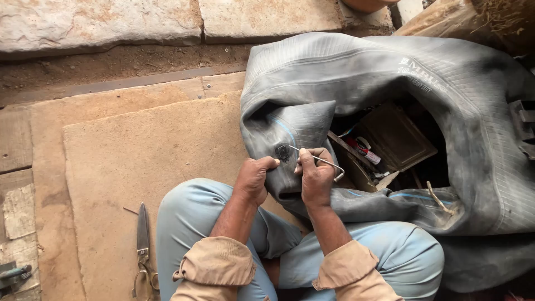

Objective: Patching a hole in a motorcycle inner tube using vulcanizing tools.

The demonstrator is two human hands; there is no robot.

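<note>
Person sits cross-legged on a sandy stone floor (128,156), big grey rubber inner tube (390,83) draped across the lap and off to 2 o'clock. Left hand (253,178) is closed in a fist, pinching a fold of the tube just beside a small dark patch (282,151). Right hand (316,177) is closed around a thin bent metal wire tool (326,163), thumb and fingers clamped on it.

Key relation: the patch sits at about 11 o'clock from the right hand, touching distance, between the two hands. The tool's long axis runs from 10 to 4 o'clock, its near tip at the patch, its far end hooked past the knuckles. The right hand is nearer to the patch's working edge; the left only steadies the rubber.

Scissors (143,245) lie on the floor at 8 o'clock, well apart.

Inside the tube's hollow, a dark box (397,136) with small items, too shadowed to name. Tool tip contact unclear. Tube cut off at right edge.
</note>
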